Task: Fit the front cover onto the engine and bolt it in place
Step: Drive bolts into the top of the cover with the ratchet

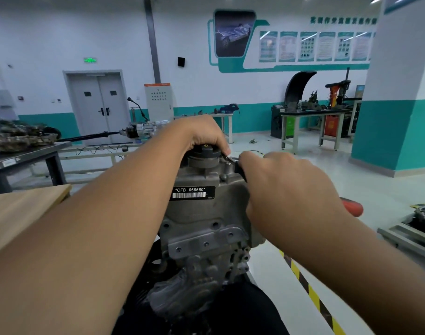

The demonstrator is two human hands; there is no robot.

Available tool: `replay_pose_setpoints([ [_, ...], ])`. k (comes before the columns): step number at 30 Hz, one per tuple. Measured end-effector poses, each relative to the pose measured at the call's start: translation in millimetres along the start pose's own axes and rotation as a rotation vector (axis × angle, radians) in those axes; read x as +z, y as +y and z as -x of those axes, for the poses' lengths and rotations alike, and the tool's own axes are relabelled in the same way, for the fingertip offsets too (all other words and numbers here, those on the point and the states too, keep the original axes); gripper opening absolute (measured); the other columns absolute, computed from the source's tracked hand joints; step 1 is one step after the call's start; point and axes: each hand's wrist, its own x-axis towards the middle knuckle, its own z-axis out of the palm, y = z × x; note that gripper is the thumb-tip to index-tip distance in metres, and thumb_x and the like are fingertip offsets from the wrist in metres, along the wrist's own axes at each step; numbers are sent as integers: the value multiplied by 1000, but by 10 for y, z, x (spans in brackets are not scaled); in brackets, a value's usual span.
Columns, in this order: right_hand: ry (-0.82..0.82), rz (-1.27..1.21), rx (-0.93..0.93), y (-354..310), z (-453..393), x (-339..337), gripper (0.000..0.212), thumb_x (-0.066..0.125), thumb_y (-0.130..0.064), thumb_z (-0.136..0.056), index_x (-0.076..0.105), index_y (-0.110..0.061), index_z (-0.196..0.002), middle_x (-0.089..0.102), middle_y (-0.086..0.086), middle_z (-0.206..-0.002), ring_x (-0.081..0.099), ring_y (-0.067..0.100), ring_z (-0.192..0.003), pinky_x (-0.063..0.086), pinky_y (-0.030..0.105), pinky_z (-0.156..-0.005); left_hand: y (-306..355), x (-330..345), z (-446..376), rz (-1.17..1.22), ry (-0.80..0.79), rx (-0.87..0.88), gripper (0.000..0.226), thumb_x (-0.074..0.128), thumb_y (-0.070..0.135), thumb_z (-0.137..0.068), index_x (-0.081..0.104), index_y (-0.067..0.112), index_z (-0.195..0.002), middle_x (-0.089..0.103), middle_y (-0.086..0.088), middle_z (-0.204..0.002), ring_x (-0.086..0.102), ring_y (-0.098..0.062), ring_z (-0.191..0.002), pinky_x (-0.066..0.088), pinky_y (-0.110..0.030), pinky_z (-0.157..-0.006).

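Bolting is under way — the front cover (206, 213) already sits on the engine. The left hand (201, 131) clamps the oil filler cap (203, 154); the right hand (286, 187) grips a ratchet (233, 160) on the top-corner bolt. Next: a steady swing, socket kept square.

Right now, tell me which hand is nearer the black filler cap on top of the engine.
Left. The left hand rests on the black filler cap, fingers curled over its far edge. The right hand is off to the cap's right, gripping a tool at the engine's upper right corner.
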Motion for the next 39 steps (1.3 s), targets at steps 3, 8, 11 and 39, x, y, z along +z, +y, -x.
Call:
replay_pose_setpoints([
  [3, 33, -272, 68, -4, -22, 62, 27, 62, -20, -94, 53, -23, -119, 53, -2, -79, 51, 15, -64, 54, 34, -57, 15, 14, 9, -49, 18, 3, 32, 89, 23, -67, 80, 15, -97, 75, -11, -101, 71, -29, -90, 59, -46, -89],
  [8, 72, -988, 461, -9, 54, 168, 26, 71, -25, -92, 48, -36, -89, 59, -15, -82, 57, 5, -68, 39, 16, -46, 173, 16, 355, -318, 313, 268, 24, 73, 7, -82, 79, 19, -102, 72, -2, -106, 67, -18, -93, 54, -31, -78],
  [11, 77, -1097, 458, 23, 65, 139, 31, 69, -17, -89, 44, -35, -92, 58, -8, -81, 56, 7, -66, 37, 15, -41, -70, 216, 881, -210, 489, 653, 50, 72, 5, -75, 69, 39, -113, 55, 13, -109, 58, -2, -77, 48, -16, -68],
  [39, 634, -654, -7, 239, 815, 698, 28, 75, -13, -83, 78, -8, -111, 75, -2, -98, 67, 7, -80, 54, 18, -81, 59, 1470, 1094, 560, 1082, 663, 12, 65, 32, -98, 56, 24, -96, 61, 12, -82, 62, -5, -68, 52, -32, -58],
])
